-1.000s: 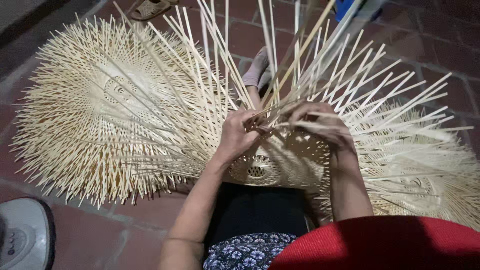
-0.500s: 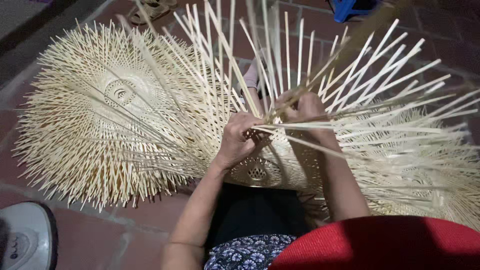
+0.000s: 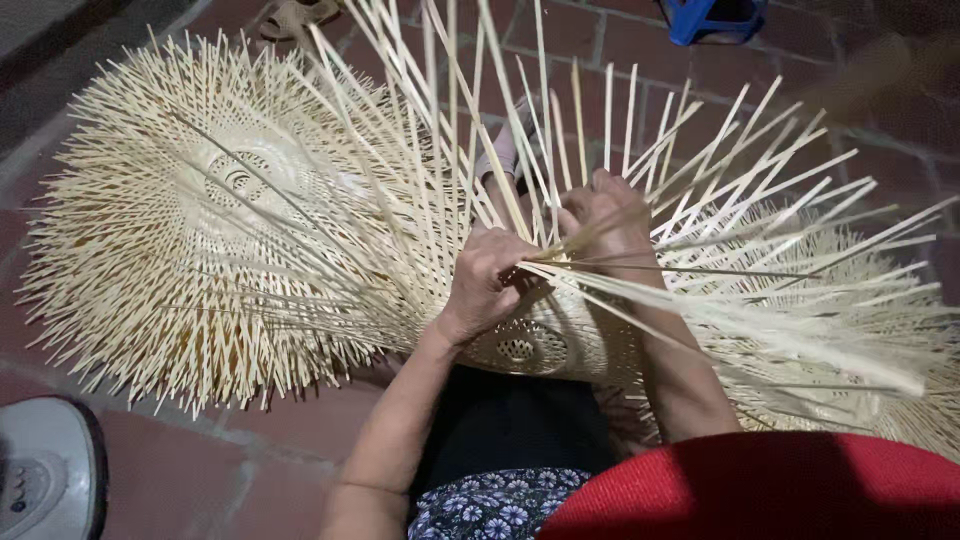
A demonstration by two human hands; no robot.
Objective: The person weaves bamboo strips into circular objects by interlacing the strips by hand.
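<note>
A half-woven bamboo basket (image 3: 540,345) rests on my lap, its pale loose strips (image 3: 700,200) fanning upward and to the right. My left hand (image 3: 485,280) grips the woven edge and pinches a bundle of strips. Just beyond it, my right hand (image 3: 610,215) is closed on several strips and bends them across the rim. The fingertips of both hands are partly hidden among the strips.
A stack of finished spiky bamboo weavings (image 3: 200,210) lies on the red brick floor (image 3: 200,460) to my left; more lie at the right (image 3: 850,390). A white fan base (image 3: 40,480) sits at the bottom left, a blue stool (image 3: 715,18) and a sandal (image 3: 295,15) at the top.
My right hand has moved up and away along the rim, drawing strips over to the right. The left hand has shifted slightly up, holding the weave.
</note>
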